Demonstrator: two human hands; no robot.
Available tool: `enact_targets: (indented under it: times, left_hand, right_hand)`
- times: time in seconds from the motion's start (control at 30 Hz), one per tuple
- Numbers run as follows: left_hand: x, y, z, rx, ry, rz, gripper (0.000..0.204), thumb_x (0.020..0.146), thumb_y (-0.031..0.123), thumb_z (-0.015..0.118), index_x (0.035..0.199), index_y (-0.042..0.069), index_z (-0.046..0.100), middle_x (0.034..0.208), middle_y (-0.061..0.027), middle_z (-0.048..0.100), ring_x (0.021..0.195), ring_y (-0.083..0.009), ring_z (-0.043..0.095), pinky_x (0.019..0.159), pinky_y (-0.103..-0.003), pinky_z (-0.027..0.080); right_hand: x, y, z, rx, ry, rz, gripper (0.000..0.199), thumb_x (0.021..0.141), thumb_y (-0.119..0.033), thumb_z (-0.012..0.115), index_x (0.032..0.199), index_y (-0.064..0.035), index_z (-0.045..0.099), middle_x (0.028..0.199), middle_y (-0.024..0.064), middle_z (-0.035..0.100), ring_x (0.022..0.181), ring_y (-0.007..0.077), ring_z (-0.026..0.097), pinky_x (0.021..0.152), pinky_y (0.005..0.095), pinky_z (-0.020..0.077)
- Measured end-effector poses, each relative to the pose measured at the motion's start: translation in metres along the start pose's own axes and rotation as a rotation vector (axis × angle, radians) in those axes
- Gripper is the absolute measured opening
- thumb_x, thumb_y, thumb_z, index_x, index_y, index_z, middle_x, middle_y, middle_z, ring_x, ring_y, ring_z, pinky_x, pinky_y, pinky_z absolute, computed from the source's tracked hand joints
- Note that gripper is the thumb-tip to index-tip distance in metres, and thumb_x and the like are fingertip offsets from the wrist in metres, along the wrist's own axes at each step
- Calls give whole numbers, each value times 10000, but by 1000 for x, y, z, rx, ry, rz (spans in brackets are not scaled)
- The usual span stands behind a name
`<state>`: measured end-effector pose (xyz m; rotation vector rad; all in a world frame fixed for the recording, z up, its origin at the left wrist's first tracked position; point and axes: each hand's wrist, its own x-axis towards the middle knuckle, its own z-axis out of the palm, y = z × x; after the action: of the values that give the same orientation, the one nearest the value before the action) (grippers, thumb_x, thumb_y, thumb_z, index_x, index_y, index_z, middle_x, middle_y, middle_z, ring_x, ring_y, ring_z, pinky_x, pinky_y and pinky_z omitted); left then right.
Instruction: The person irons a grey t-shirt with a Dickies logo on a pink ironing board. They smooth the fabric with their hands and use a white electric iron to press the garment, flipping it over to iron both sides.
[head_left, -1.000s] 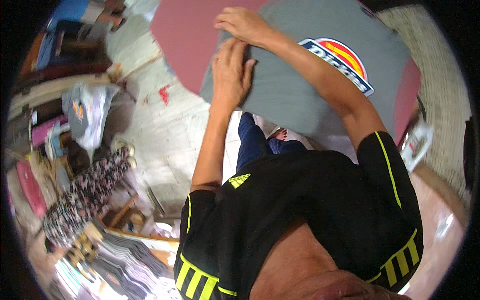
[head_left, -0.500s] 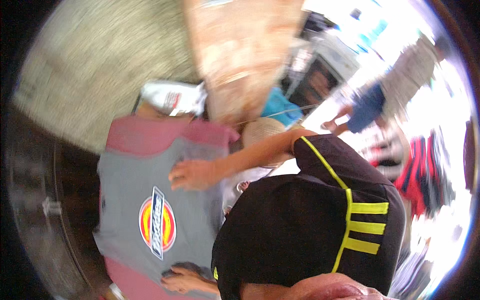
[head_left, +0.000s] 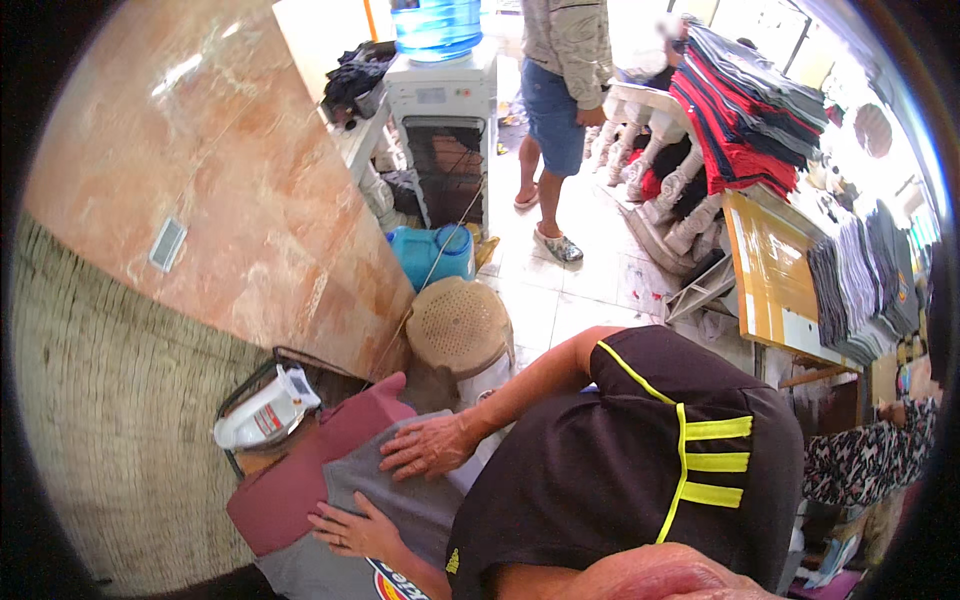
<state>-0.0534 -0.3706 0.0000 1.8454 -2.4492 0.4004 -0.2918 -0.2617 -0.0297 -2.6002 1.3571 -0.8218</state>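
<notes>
A grey and maroon garment (head_left: 345, 470) lies spread before me at the lower left, with part of a round red and yellow emblem (head_left: 390, 582) at the lower edge. My right hand (head_left: 432, 450), the upper one, rests flat on its grey cloth with fingers stretched out. Lower down, my left hand (head_left: 358, 528) lies on the garment near the maroon section, fingers spread and a ring on one of them. Neither hand grips the cloth. What supports the garment is mostly hidden.
A white plastic package (head_left: 262, 415) lies beyond the garment. Near my right arm stand a beige stool (head_left: 460, 325) and a blue jug (head_left: 430, 255). A water dispenser (head_left: 445, 100), a standing person (head_left: 560, 110) and stacks of folded clothes (head_left: 740, 110) are further off.
The view has swung, bringing the dispenser, stool and clothes stacks more into sight. The garment now sits lower in view, its emblem partly cut off. My hands have come closer together.
</notes>
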Motion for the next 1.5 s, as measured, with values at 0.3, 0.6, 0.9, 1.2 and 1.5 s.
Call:
enact_targets:
  times: [0.3, 0.6, 0.9, 1.2, 1.5]
  left_hand:
    - [-1, 19, -40, 98, -128, -67, 713, 1003, 624, 339, 1562, 188, 266, 1633, -89, 210, 1478, -368, 233, 1140, -547, 267]
    - [-2, 24, -49, 139, -170, -78, 700, 1012, 599, 342, 1568, 185, 247, 1631, -90, 211, 1480, -361, 235, 1129, -557, 278]
    - [-5, 2, -11, 36, 63, 24, 699, 1008, 583, 377, 1561, 168, 276, 1636, -101, 208, 1480, -378, 228, 1123, -570, 257]
    - [-1, 6, -22, 0, -73, -49, 716, 996, 589, 390, 1567, 173, 271, 1643, -102, 194, 1495, -384, 188, 1150, -581, 201]
    - [3, 18, -42, 41, -172, -92, 705, 999, 587, 374, 1565, 177, 276, 1641, -96, 200, 1494, -386, 182, 1155, -586, 195]
  right_hand:
    - [-8, 6, 2, 53, 9, 79, 763, 902, -443, 637, 1515, -106, 333, 1623, 184, 202, 1497, 385, 186, 1175, 545, 184]
    - [-3, 21, -5, 78, -47, 82, 885, 888, -597, 591, 1544, -91, 280, 1626, 204, 171, 1503, 397, 154, 1179, 548, 184]
    - [3, 32, -4, 122, -55, 28, 878, 859, -532, 656, 1525, -72, 315, 1619, 206, 197, 1500, 400, 170, 1177, 540, 195]
    - [11, 48, -8, 155, -33, -65, 879, 858, -518, 661, 1511, -33, 328, 1623, 189, 202, 1492, 386, 198, 1149, 533, 231]
    - [20, 76, -9, 157, -55, -202, 870, 872, -518, 651, 1527, -55, 312, 1630, 167, 201, 1496, 355, 204, 1151, 518, 224]
